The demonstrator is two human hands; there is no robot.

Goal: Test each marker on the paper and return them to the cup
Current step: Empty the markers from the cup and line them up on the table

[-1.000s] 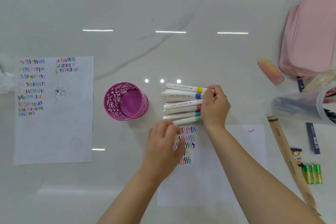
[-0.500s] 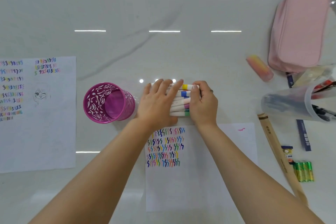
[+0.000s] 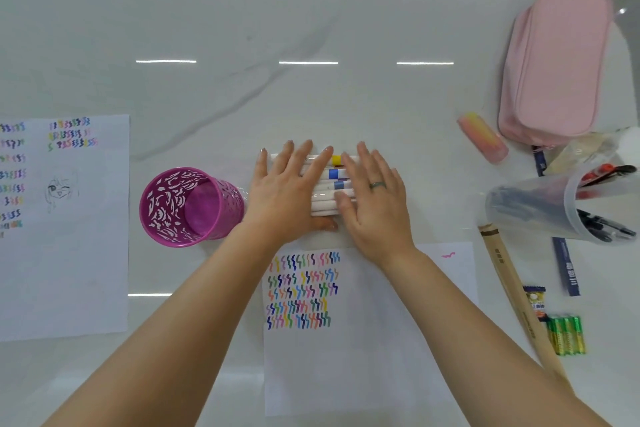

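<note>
Several white markers point(image 3: 329, 184) with coloured bands lie side by side in a row at the table's middle. My left hand point(image 3: 291, 189) rests flat on their left ends, fingers straight. My right hand point(image 3: 375, 196) lies flat on their right ends, fingers straight, a ring on one finger. Only the middle of the markers shows between the hands. The magenta perforated cup point(image 3: 188, 206) stands empty just left of my left hand. The test paper point(image 3: 363, 340), with rows of coloured squiggles, lies below the markers.
Another marked sheet point(image 3: 69, 253) lies at the left. On the right are a pink pouch point(image 3: 554, 66), a pink eraser point(image 3: 483, 137), a clear cup of pens point(image 3: 554, 204), a wooden ruler point(image 3: 516, 295) and green batteries point(image 3: 568, 334).
My left hand came up from the paper onto the markers. My right hand uncurled from the marker ends and now lies flat, both hands pressing the row together.
</note>
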